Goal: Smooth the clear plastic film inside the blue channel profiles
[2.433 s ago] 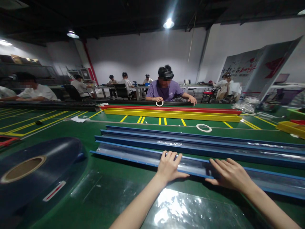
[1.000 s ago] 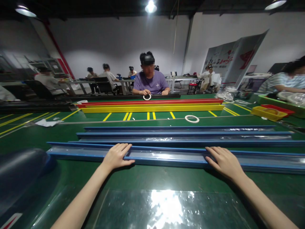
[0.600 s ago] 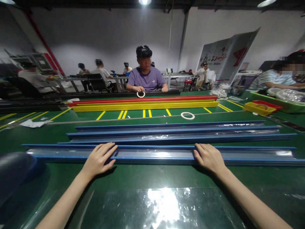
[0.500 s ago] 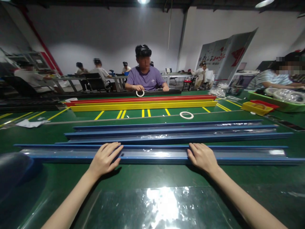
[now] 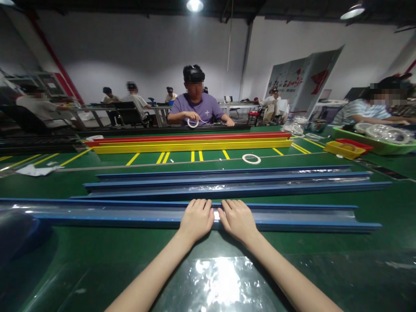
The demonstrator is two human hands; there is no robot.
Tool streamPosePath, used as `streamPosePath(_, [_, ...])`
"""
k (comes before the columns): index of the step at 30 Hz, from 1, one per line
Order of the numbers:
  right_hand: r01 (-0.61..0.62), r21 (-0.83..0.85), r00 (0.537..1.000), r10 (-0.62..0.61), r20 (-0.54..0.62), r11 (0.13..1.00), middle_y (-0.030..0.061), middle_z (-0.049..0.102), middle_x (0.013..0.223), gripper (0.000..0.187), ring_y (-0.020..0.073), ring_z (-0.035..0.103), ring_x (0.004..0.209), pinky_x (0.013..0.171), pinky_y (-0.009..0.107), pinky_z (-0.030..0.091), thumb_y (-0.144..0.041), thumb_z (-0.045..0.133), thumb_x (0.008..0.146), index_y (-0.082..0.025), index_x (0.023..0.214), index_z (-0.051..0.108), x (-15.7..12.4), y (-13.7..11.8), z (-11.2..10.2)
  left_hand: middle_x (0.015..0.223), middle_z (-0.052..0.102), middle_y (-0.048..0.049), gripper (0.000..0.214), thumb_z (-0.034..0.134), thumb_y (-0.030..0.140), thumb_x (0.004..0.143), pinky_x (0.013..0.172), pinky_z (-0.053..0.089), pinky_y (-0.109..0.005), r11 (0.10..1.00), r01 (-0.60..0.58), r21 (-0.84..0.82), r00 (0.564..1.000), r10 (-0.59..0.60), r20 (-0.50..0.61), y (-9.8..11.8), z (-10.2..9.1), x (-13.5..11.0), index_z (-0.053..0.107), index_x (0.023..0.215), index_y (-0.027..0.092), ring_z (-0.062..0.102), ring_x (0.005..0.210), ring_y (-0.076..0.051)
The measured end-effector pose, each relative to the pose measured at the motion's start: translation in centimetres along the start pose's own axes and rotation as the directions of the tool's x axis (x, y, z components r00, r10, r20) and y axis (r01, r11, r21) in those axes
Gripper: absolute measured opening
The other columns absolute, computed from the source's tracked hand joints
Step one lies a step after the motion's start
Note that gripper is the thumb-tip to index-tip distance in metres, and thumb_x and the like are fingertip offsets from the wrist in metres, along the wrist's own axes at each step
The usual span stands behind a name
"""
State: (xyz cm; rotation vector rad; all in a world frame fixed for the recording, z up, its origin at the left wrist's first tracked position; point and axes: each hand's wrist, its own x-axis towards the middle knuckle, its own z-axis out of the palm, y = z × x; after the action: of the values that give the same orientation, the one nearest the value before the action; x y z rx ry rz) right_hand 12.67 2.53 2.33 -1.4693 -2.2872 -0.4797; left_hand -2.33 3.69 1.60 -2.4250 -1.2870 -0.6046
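Note:
A long blue channel strip (image 5: 292, 214), lined with clear film, lies across the green table just in front of me. My left hand (image 5: 196, 219) and my right hand (image 5: 238, 219) rest side by side on its middle, palms down, fingers stretched flat over the film and almost touching each other. Neither hand grips anything. Two more blue strips (image 5: 227, 184) lie parallel just behind it. A sheet of clear film (image 5: 224, 281) gleams on the table under my forearms.
A dark film roll (image 5: 16, 238) sits at the left edge. Yellow and red strips (image 5: 191, 145) and a white tape ring (image 5: 251, 159) lie further back. A person in a purple shirt (image 5: 195, 110) sits opposite holding a tape ring. Yellow and green trays (image 5: 373, 145) stand at the right.
Both hands slid inward along the near blue strip, from wide apart to side by side at its middle. The strip now sits further left in view.

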Motion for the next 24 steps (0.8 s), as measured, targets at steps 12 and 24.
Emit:
streamPosePath(12, [-0.043,-0.122,0.999,0.039,-0.034,0.992,0.0073,0.062,0.086,0.036,0.0161,0.053,0.08,0.075,0.026,0.035,-0.035,0.033,0.084,-0.014,0.094,0.06,-4.8,10.1,-1.0,0.085,0.066,-0.008,0.035,0.03,0.018,0.079,0.072,0.043,-0.031,0.986,-0.052,0.157,0.981,0.08,-0.177,-9.3,-1.1,-4.0,0.063,0.09,0.011,0.058,0.077,-0.018])
streamPosePath(24, [-0.001,-0.18,0.992,-0.021,-0.122,0.984,0.0078,0.063,0.076,0.033,0.0149,0.053,0.067,0.067,0.026,0.035,-0.027,0.031,0.084,-0.013,0.082,0.061,-4.8,9.6,-0.6,0.085,0.066,-0.0065,0.035,0.03,0.02,0.082,0.074,0.043,-0.031,0.969,-0.014,0.245,0.978,0.065,-0.199,-13.7,-2.4,-7.0,0.064,0.088,0.013,0.059,0.079,-0.017])
